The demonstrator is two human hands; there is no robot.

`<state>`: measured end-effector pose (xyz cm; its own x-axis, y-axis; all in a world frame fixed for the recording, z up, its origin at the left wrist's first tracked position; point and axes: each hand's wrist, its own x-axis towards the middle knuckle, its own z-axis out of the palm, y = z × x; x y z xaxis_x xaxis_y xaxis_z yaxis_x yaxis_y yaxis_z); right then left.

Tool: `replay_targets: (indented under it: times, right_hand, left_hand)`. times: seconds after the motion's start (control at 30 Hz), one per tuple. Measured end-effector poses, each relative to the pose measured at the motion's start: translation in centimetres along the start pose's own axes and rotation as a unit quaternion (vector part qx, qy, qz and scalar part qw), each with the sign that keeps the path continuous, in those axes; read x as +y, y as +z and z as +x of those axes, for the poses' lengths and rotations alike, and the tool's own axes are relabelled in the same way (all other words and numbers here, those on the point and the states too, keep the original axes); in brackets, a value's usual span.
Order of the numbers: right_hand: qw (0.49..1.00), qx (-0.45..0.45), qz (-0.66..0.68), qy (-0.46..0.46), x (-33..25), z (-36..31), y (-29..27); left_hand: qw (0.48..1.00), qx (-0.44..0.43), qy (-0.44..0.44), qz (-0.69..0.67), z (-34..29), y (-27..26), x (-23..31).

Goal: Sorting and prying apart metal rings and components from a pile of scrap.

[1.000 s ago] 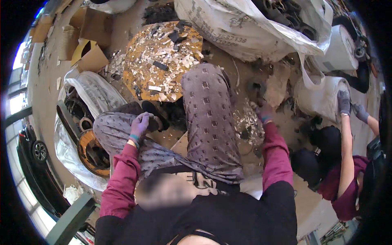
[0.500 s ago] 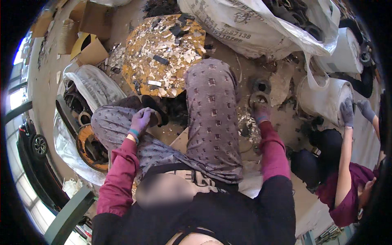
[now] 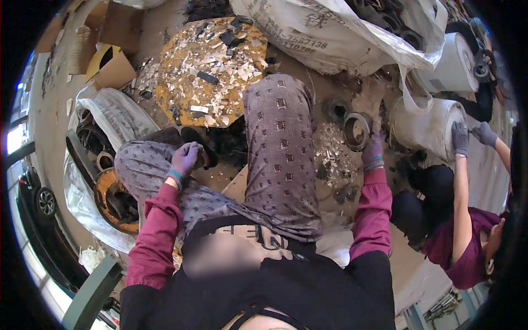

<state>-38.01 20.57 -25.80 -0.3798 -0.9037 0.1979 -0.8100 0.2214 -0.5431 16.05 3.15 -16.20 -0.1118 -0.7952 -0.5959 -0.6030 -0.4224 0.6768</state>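
My right hand (image 3: 373,149), in a purple-grey glove, grips the edge of a thick dark ring (image 3: 352,146) with a paler rim, tilted above the littered floor. Another dark ring (image 3: 336,110) lies on the ground just left of it. My left hand (image 3: 185,159), gloved too, is curled shut beside my left knee, near a dark shoe (image 3: 198,144). Whatever its fingers may hold is hidden.
Ahead is an orange-yellow board (image 3: 176,71) covered in pale chips and black scraps. White sacks (image 3: 308,38) of dark parts stand ahead and at left (image 3: 118,113). At right, another person's gloved hands (image 3: 461,137) touch a white roll (image 3: 426,126). Cardboard boxes (image 3: 113,69) sit far left.
My right hand has moved right with the ring, away from the other ring on the ground, and the ring now faces up more. My left hand stays by the knee.
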Motion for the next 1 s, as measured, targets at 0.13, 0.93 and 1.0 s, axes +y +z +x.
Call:
replay_targets:
  times: [0.13, 0.93, 1.0]
  right_hand:
    - [0.980, -0.075, -0.040, 0.180, 2.7, 2.2, -0.3]
    - [0.970, -0.057, -0.195, 0.136, -4.4, 0.0, 4.0]
    - [0.889, -0.369, -0.243, 0.121, -2.0, -0.5, 8.0]
  left_hand:
    - [1.000, -0.005, 0.023, 0.015, 0.2, 0.1, -1.0]
    - [0.998, -0.001, -0.033, 0.051, 0.6, -0.3, -1.7]
    - [0.999, 0.005, -0.049, -0.001, 0.3, 0.7, -0.1]
